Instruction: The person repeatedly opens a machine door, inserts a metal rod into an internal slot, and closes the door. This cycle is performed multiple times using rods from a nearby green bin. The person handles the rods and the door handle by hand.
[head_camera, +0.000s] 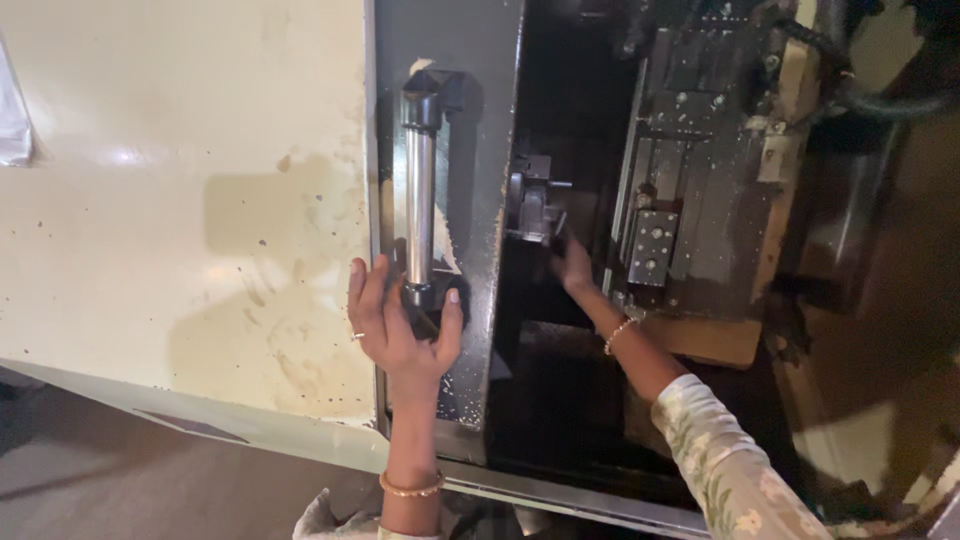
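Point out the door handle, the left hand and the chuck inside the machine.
door handle (419, 190), head view, middle of its shiny bar.
left hand (398, 325), head view, on the palm.
chuck (532, 205), head view, on its grey front face.

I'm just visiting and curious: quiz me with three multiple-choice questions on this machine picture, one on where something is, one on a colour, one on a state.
1. Where does the left hand rest?
A. at the lower end of the door handle
B. on the floor
C. inside the machine

2. What colour is the large machine panel?
A. bright red
B. cream
C. blue

3. How is the right hand?
A. hanging at the side
B. on the door handle
C. reaching into the dark machine opening

Answers:
1 A, its fingers spread around the handle's lower mount.
2 B, the panel is pale cream with specks.
3 C, the arm stretches in toward the metal chuck.
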